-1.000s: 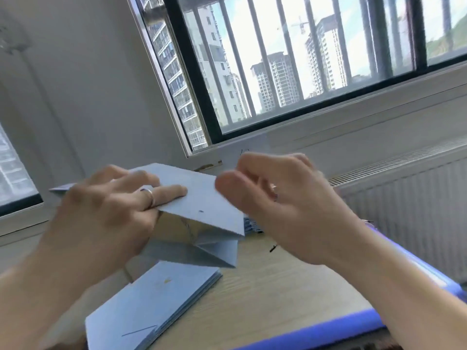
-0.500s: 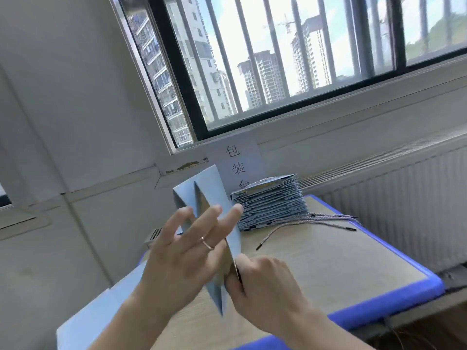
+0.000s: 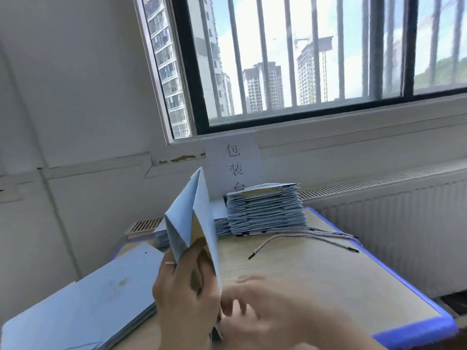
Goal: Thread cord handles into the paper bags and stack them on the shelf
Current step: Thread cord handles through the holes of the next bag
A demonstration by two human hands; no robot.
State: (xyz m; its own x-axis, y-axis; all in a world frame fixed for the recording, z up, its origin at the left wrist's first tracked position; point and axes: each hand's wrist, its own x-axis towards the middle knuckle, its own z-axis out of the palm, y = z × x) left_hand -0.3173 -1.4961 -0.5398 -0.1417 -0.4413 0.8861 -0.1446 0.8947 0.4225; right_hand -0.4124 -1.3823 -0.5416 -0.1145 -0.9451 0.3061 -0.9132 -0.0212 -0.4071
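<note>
- While the left hand (image 3: pixel 184 286) gripped one paper bag (image 3: pixel 192 218) by its lower part and held it upright over the table (image 3: pixel 328 286), no cord showed anywhere on that bag (judged: handles not yet threaded into it).
- The right hand (image 3: pixel 257 299) was low, just beside the bag's bottom edge, and blurred. Whether it pinched the paper or was loose could not be told.
- The cords (image 3: pixel 310 236) lay loose on the table, just in front of the rear stack (image 3: pixel 265 208) and well apart from both hands.
- The rear stack of folded bags stood by the wall under a paper sign (image 3: pixel 233 160). Any handles in those bags were too small to make out.
- A flat pile (image 3: pixel 83 299) of bags lay at the table's left end with no handles visible, so it was judged to be waiting stock.
- The held bag gaped at its side fold and showed a yellowish inner face. Nothing was seen inside.
- No shelf could be identified in view, so stacking was judged to be outstanding.
</note>
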